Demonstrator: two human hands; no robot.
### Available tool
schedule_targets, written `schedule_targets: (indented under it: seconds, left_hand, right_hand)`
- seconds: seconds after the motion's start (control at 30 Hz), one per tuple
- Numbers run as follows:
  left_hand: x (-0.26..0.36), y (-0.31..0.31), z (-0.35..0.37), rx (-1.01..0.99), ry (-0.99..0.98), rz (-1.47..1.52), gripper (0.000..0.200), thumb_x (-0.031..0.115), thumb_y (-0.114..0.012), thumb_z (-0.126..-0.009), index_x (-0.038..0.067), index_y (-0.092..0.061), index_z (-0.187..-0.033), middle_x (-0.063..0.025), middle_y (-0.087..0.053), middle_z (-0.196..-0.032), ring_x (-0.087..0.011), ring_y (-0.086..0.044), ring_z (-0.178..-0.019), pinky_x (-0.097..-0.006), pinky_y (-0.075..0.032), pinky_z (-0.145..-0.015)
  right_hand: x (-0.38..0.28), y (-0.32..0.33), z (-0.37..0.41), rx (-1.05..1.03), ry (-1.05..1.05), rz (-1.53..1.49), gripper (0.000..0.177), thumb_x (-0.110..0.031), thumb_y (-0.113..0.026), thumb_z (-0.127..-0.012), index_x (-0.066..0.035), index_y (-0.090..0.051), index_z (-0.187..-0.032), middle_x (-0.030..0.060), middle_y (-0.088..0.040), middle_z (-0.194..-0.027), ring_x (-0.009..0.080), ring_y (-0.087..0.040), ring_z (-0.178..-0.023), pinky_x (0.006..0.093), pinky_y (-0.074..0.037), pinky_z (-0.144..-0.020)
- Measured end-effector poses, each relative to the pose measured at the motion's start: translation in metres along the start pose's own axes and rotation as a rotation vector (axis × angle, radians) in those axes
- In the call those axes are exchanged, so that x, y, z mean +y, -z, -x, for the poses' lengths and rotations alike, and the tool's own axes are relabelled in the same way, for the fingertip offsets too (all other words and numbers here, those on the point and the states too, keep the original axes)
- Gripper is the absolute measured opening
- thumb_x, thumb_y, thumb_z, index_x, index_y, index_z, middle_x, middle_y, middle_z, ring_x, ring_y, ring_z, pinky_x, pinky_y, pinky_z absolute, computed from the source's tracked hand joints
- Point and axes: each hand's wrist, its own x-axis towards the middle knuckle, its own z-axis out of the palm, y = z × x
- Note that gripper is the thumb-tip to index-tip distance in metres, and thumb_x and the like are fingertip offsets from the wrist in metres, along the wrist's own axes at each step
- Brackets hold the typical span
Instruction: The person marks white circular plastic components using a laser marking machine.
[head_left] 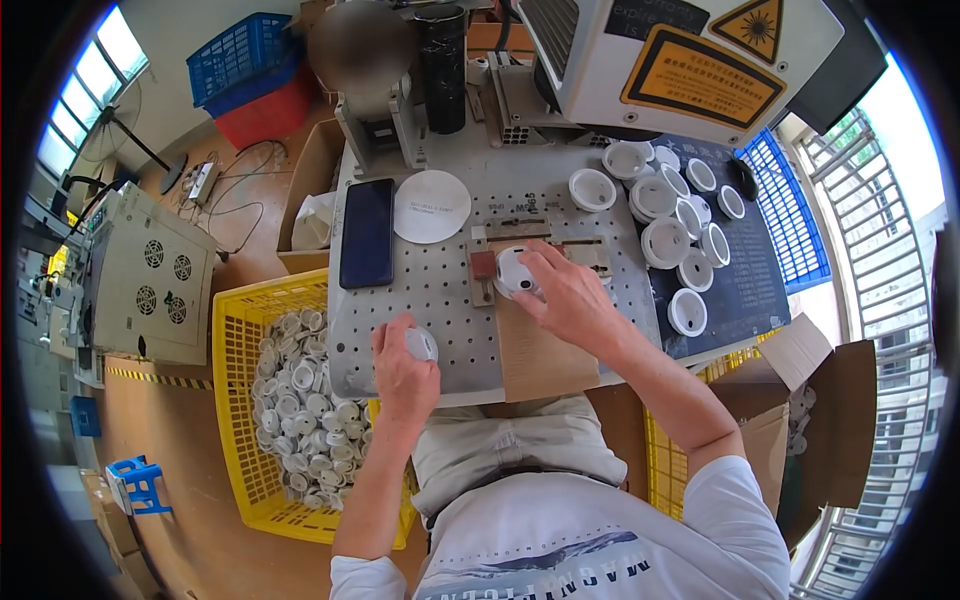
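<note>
My right hand [565, 292] has its fingers closed round a white round plastic part [512, 270] with small dark holes in its face. That part sits at a small metal fixture [482, 290] with a red block [483, 265] on its left. Near the front edge of the perforated metal table, my left hand [407, 378] grips another white round plastic part [422, 344]; its fingers partly hide it. A strip of brown cardboard [545, 355] lies under my right wrist, running from the fixture to the table's edge.
Several white round cups [665, 243] cover a dark mat [740, 270] on the right. A phone [367, 233] and a white disc [432, 206] lie at the left. A yellow basket [228, 400] full of white parts stands below left. A white machine head [690, 60] overhangs the back.
</note>
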Motion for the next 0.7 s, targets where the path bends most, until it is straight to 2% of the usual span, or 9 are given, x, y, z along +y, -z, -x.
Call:
schedule_targets:
  seconds: [0.1, 0.2, 0.3, 0.37, 0.5, 0.57, 0.63, 0.7]
  left_hand:
    - [0.002, 0.000, 0.000, -0.003, 0.003, -0.012, 0.031, -0.010, -0.066, -0.055, -0.005, -0.061, -0.084, -0.0167, -0.054, -0.114, -0.0395, -0.051, -0.101, -0.0472, -0.043, -0.089]
    - [0.002, 0.000, 0.000, -0.005, -0.017, -0.024, 0.031, -0.010, -0.065, -0.055, -0.005, -0.061, -0.085, -0.0165, -0.054, -0.113, -0.0395, -0.051, -0.101, -0.0467, -0.042, -0.089]
    - [0.004, -0.002, -0.001, 0.035, 0.020, -0.023, 0.036, -0.016, -0.062, -0.051, -0.006, -0.060, -0.085, -0.0146, -0.057, -0.109, -0.0386, -0.053, -0.100, -0.0448, -0.044, -0.088]
    - [0.004, -0.001, 0.000, 0.054, 0.005, -0.014, 0.039, -0.017, -0.059, -0.052, -0.006, -0.059, -0.089, -0.0147, -0.057, -0.109, -0.0383, -0.053, -0.101, -0.0443, -0.044, -0.089]
    - [-0.001, 0.004, 0.005, 0.052, -0.014, -0.029, 0.041, -0.017, -0.056, -0.055, -0.006, -0.059, -0.094, -0.0156, -0.058, -0.107, -0.0391, -0.054, -0.102, -0.0443, -0.044, -0.091]
    - [-0.005, 0.018, 0.014, 0.057, 0.048, 0.040, 0.037, -0.014, -0.053, -0.058, -0.006, -0.058, -0.093, -0.0170, -0.058, -0.107, -0.0389, -0.053, -0.100, -0.0446, -0.045, -0.089]
    - [-0.013, 0.051, 0.034, 0.161, 0.136, 0.005, 0.042, -0.014, -0.050, -0.058, -0.005, -0.058, -0.098, -0.0180, -0.059, -0.102, -0.0393, -0.054, -0.098, -0.0442, -0.044, -0.090]
    - [-0.042, 0.087, 0.070, 0.230, 0.351, 0.000, 0.042, -0.014, -0.046, -0.062, -0.005, -0.059, -0.101, -0.0194, -0.060, -0.104, -0.0401, -0.055, -0.101, -0.0440, -0.044, -0.092]
  right_hand:
    - [0.005, -0.006, -0.006, 0.074, 0.002, 0.049, 0.040, -0.021, -0.070, -0.085, 0.001, -0.053, -0.114, 0.0214, -0.055, -0.129, 0.0413, -0.066, -0.088, 0.0485, -0.054, -0.075]
    - [0.004, -0.005, -0.006, 0.052, -0.028, 0.076, 0.038, -0.021, -0.070, -0.085, 0.001, -0.053, -0.111, 0.0204, -0.056, -0.129, 0.0403, -0.067, -0.086, 0.0486, -0.054, -0.073]
    - [0.001, -0.002, -0.007, 0.064, -0.028, 0.093, 0.037, -0.022, -0.071, -0.084, 0.000, -0.053, -0.108, 0.0199, -0.057, -0.126, 0.0391, -0.067, -0.086, 0.0483, -0.054, -0.070]
    - [-0.002, 0.002, -0.009, 0.004, -0.041, 0.138, 0.037, -0.022, -0.072, -0.084, -0.001, -0.054, -0.108, 0.0195, -0.058, -0.124, 0.0385, -0.068, -0.085, 0.0479, -0.054, -0.069]
    - [-0.002, 0.004, -0.006, -0.023, -0.042, 0.152, 0.041, -0.022, -0.071, -0.084, -0.001, -0.054, -0.114, 0.0188, -0.059, -0.122, 0.0381, -0.068, -0.085, 0.0475, -0.054, -0.070]
    - [0.006, 0.008, 0.001, 0.166, 0.042, 0.106, 0.043, -0.023, -0.070, -0.085, -0.002, -0.055, -0.118, 0.0162, -0.060, -0.121, 0.0378, -0.068, -0.086, 0.0469, -0.055, -0.071]
    - [0.018, 0.035, -0.004, 0.303, -0.034, 0.067, 0.042, -0.023, -0.069, -0.085, -0.003, -0.056, -0.119, 0.0139, -0.059, -0.124, 0.0382, -0.067, -0.089, 0.0474, -0.054, -0.074]
    - [0.058, 0.047, -0.015, 0.334, -0.101, 0.146, 0.037, -0.020, -0.068, -0.085, -0.005, -0.059, -0.118, 0.0136, -0.057, -0.130, 0.0398, -0.066, -0.090, 0.0494, -0.054, -0.077]
